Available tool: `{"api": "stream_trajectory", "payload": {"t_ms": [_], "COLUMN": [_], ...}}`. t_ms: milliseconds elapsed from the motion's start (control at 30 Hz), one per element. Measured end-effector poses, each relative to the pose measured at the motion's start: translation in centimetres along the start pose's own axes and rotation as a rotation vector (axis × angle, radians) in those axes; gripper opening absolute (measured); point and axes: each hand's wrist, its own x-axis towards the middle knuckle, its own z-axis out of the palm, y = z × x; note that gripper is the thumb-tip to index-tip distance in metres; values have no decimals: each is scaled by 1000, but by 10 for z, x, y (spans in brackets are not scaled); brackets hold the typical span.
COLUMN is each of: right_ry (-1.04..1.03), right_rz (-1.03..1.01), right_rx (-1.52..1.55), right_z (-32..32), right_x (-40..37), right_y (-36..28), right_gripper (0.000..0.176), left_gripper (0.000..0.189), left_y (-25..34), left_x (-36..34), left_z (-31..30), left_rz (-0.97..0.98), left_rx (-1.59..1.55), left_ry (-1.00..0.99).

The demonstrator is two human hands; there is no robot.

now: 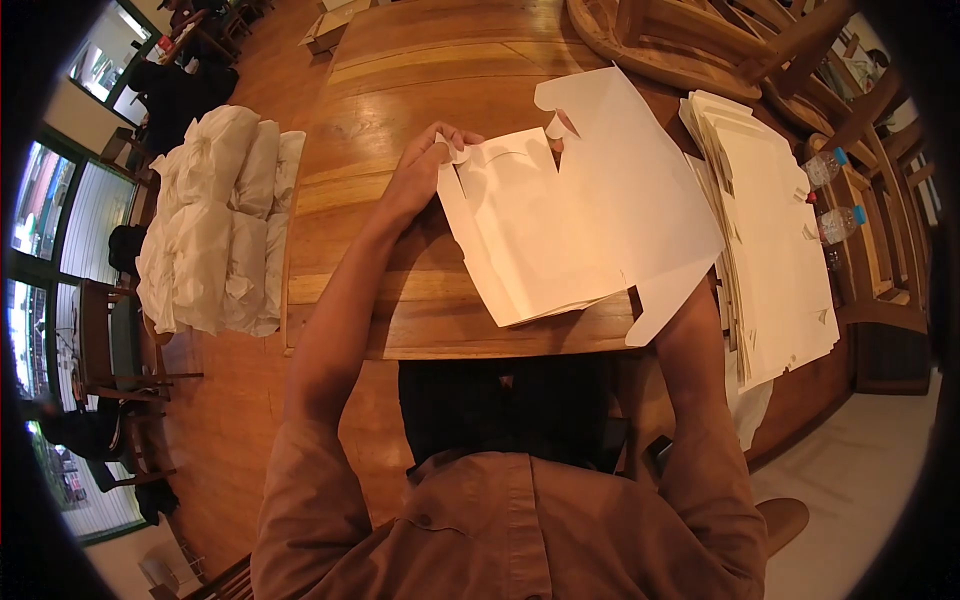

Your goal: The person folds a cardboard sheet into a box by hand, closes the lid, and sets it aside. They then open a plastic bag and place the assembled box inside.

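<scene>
The left hand [425, 170] pinches the top left corner of a white card blank [600, 215], thumb and fingertips closed on a small flap. The right hand is hidden behind the same sheet, so its grip cannot be told; only the right forearm [692, 345] shows, running up beneath the lower right flap. The blank is die-cut, partly folded, and held tilted over the near edge of the wooden table [400, 90]. A stack of flat blanks [775, 240] lies just to the right, two water bottles [832, 190] beyond it, and white bundles [215, 225] are piled left of the table
</scene>
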Motion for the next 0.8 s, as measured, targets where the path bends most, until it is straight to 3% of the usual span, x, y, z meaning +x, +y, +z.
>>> {"api": "stream_trajectory", "payload": {"t_ms": [300, 467, 567, 667, 733, 767, 800], "right_ry": [5, -25, 115, -23, -67, -60, -52], "right_rz": [-91, -52, -9, 41, 43, 12, -18], "right_rx": [-100, -125, -219, -204, -186, -155, -125], "right_z": [-3, -1, 15, -5, -9, -12, -12], "right_x": [23, 6, -6, 13, 15, 14, 12], "right_y": [25, 6, -13, 7, 11, 13, 13], "right_gripper": [39, 35, 24, 21, 23, 29, 37], "left_gripper": [7, 7, 7, 15, 35, 35, 48], "left_y": [3, 3, -1, -5, -6, -6, -5], "left_x": [-1, -2, -2, 0, 1, 0, -1], "left_z": [1, 5, 6, 5, 6, 7, 7], "left_rz": [74, 89, 135, 139, 98, 97, 60], "left_rx": [-38, 23, 53, 149, 45, 45, 72], "left_ry": [-62, -101, -111, -58, 30, 29, 69]}}
